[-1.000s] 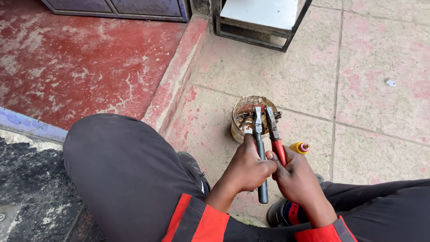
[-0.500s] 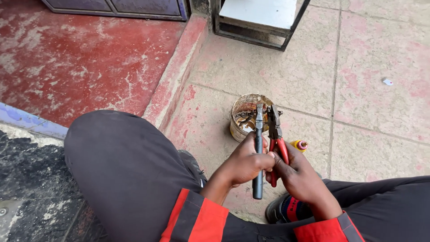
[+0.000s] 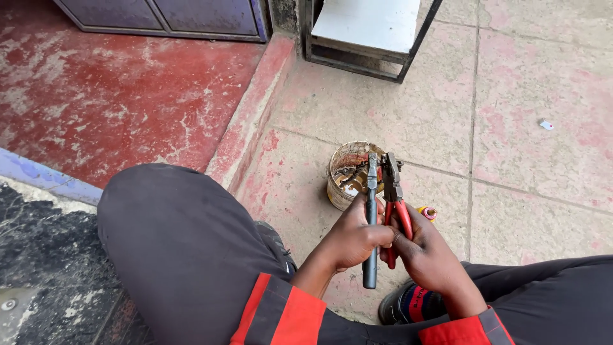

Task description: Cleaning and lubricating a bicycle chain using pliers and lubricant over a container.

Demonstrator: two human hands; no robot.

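Pliers point(image 3: 393, 191) with red handles stood near upright in the right hand point(image 3: 428, 255), which was clenched around them, nose at 12 o'clock over a rusty tin point(image 3: 341, 185); the left hand point(image 3: 351, 239) gripped a dark-handled tool point(image 3: 370, 223) lying parallel, just beside them

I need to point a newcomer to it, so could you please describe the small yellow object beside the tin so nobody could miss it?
Start at the rusty round tin of metal bits on the pink paving slabs, just beyond the person's hands. Past the right hand, which grips red-handled pliers, a small yellow bottle peeks out on the ground. Its yellow body and red tip set it apart from everything nearby.
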